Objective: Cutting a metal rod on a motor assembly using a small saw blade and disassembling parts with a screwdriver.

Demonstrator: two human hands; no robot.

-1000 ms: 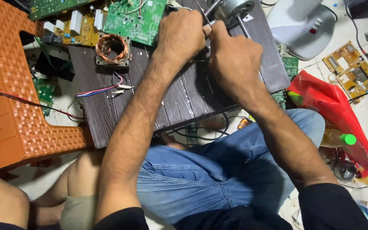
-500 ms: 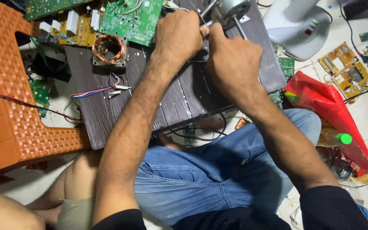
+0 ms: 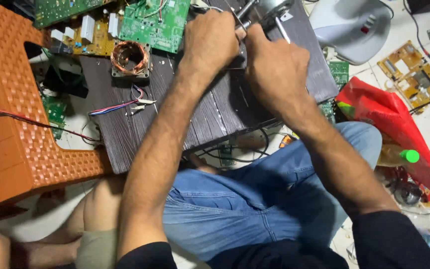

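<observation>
Orange plastic stool (image 3: 6,109) at far left, copper coil (image 3: 130,57) on the dark wooden board (image 3: 215,114), then your left hand (image 3: 210,42) and right hand (image 3: 274,67), both closed tight around the metal motor part (image 3: 267,10) at the board's far edge, red bag (image 3: 389,124) rightmost.
</observation>
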